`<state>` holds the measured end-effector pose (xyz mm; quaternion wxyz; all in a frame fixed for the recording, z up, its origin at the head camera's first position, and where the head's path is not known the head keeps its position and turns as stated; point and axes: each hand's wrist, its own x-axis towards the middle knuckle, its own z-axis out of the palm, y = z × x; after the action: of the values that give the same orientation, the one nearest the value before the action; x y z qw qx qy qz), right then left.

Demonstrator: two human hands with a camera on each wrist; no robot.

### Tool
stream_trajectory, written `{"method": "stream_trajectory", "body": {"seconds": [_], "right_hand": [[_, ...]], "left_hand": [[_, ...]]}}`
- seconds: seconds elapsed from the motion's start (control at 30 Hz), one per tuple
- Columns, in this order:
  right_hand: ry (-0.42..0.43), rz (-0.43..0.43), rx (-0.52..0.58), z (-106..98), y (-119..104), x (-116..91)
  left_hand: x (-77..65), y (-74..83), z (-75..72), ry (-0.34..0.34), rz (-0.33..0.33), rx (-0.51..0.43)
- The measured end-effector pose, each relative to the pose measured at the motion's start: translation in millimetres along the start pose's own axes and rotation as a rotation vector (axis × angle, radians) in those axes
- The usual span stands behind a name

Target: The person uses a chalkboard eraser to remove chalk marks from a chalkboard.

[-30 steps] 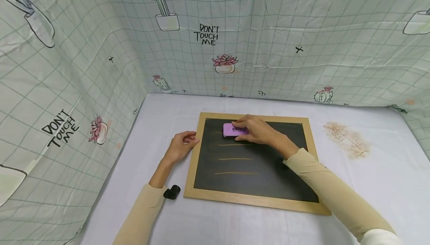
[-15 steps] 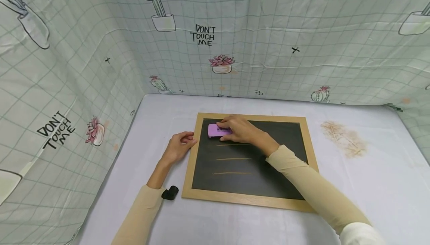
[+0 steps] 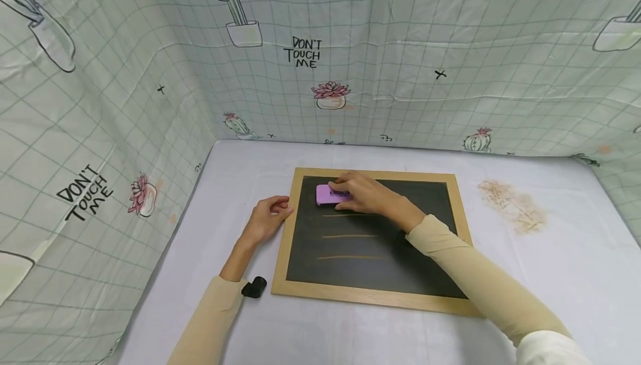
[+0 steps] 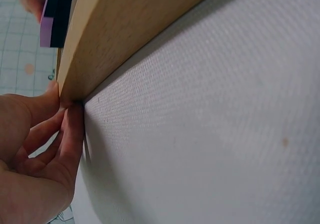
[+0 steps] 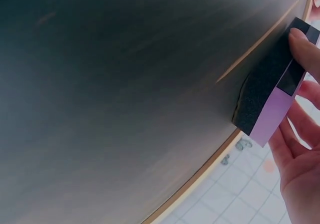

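Note:
A purple chalkboard eraser (image 3: 325,194) with a black felt pad lies against the upper left part of a wood-framed chalkboard (image 3: 420,276). My right hand (image 3: 368,193) grips it from the right, thumb on the near side and fingers on the far side. In the right wrist view the eraser (image 5: 275,84) sits close to an orange-brown chalk line (image 5: 257,42). Three such chalk lines (image 3: 349,236) run across the board below the eraser. At the board's left edge, my left hand (image 3: 265,220) pinches the wooden frame (image 4: 100,44) between thumb and fingers.
The board lies flat on a white-covered table (image 3: 350,331). A brown powdery smudge (image 3: 513,206) marks the cloth to its right. Grid-patterned curtains (image 3: 400,48) with cactus drawings rise behind and at the left. A black wrist camera (image 3: 254,287) juts from the left sleeve.
The eraser in my right hand has swept left over the topmost chalk line, then slightly back right. The bit of line that showed there is gone. My left hand stays at the frame.

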<state>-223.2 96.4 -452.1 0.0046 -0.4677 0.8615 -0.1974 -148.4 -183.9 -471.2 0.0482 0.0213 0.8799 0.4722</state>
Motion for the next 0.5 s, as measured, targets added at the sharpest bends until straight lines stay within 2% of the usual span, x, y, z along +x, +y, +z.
{"method": "stream_trajectory", "body": {"seconds": [0.5], "right_hand": [[-0.012, 0.053, -0.008, -11.3, 12.3, -32.6]], "left_hand": [[0.6, -0.6, 2.3, 0.014, -0.012, 0.016]]}}
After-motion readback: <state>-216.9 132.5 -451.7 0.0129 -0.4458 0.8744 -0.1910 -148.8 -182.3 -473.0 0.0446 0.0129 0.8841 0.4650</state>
